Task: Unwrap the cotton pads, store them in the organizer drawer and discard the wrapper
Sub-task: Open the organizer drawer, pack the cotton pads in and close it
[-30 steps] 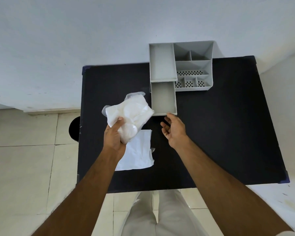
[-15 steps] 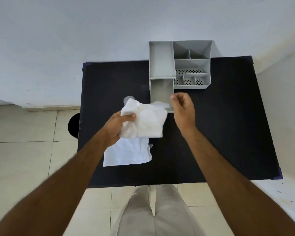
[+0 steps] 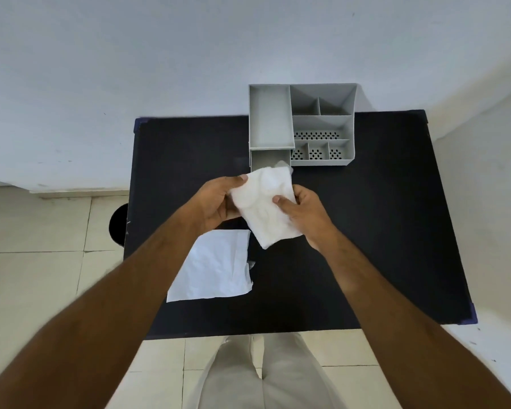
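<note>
A clear plastic pack of white round cotton pads (image 3: 265, 205) is held above the black table between both hands. My left hand (image 3: 217, 203) grips its left edge, thumb on top. My right hand (image 3: 304, 212) grips its right side, fingers pressed on the wrapper. Just beyond the pack stands the grey organizer (image 3: 303, 124), its lower drawer (image 3: 267, 160) pulled out toward me; the pack hides the drawer's front end. A flat white sheet (image 3: 214, 268) lies on the table under my left forearm.
The black table (image 3: 381, 231) stands against a white wall. A round black bin (image 3: 119, 224) sits on the tiled floor at the table's left edge. My legs show below the front edge.
My right hand moved from the drawer front onto the pack. Both hands brought the pack right and forward, to just in front of the open drawer.
</note>
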